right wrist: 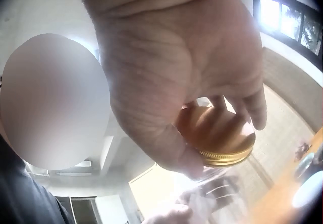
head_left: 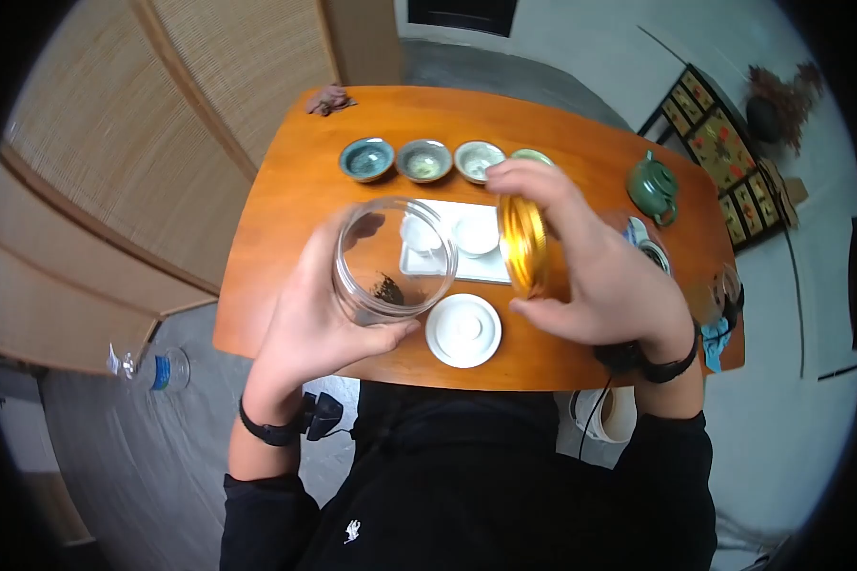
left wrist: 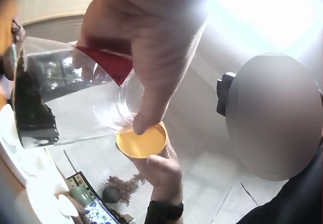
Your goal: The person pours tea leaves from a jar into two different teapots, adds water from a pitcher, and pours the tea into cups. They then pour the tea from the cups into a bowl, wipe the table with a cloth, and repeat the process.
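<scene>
My left hand (head_left: 314, 309) grips a clear jar (head_left: 395, 255), its mouth uncovered and facing up toward the head view. Dark loose leaves (left wrist: 35, 103) lie at the bottom of it, and a red label (left wrist: 108, 62) shows on its side in the left wrist view. Just to the right, my right hand (head_left: 604, 271) holds a gold lid (head_left: 523, 246) by its rim between thumb and fingers, apart from the jar. The lid's yellow inner side (left wrist: 142, 142) shows in the left wrist view, its gold top (right wrist: 217, 133) in the right wrist view.
Behind the hands stand several small bowls (head_left: 366, 159) in a row. A white tray (head_left: 485, 269) with white cups lies beneath, a white lidded dish (head_left: 463, 330) in front of it. A green teapot (head_left: 652, 187) is at the right, a reddish-brown object (head_left: 328, 100) at the far left corner.
</scene>
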`<control>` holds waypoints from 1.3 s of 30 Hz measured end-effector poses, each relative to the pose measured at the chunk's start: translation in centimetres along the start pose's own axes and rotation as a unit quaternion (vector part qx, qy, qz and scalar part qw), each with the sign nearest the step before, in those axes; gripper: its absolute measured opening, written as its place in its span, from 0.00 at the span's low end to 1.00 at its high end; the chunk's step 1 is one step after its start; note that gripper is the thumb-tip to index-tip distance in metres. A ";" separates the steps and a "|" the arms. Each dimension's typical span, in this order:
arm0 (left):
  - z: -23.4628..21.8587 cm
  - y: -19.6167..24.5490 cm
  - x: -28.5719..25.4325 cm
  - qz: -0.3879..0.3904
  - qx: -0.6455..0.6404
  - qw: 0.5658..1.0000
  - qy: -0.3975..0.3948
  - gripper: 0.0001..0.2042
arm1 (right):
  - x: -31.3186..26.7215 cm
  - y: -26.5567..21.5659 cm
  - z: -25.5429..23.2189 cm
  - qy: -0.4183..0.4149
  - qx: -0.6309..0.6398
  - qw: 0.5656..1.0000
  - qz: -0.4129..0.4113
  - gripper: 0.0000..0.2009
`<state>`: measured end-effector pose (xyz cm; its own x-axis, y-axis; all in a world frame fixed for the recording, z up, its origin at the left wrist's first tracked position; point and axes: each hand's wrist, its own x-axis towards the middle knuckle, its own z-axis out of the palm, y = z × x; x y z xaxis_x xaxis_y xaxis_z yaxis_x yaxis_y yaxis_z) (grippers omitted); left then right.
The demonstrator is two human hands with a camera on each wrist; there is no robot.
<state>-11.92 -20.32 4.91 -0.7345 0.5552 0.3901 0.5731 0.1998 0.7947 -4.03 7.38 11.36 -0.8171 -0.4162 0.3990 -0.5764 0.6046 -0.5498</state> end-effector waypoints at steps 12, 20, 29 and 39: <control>9.3 9.8 11.8 0.232 0.102 0.951 -0.175 0.46 | -13.8 0.2 -10.3 0.188 -0.080 0.964 0.171 0.45; 18.3 9.4 15.1 0.237 0.164 0.928 -0.237 0.41 | -20.0 4.1 -8.7 0.266 0.064 0.931 0.240 0.46; 22.6 9.9 15.3 0.273 0.257 0.892 -0.253 0.41 | -21.7 6.5 -7.4 0.227 -0.049 0.934 0.270 0.46; 24.3 9.7 15.3 0.329 0.316 0.864 -0.212 0.40 | -22.6 7.3 -6.8 0.231 -0.089 0.929 0.275 0.46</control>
<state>-8.79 9.69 7.29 -0.0513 0.9358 0.3487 0.9985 0.0548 -0.0001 10.32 25.82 3.26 -0.8709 0.3007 0.3887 -0.0284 0.7588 -0.6507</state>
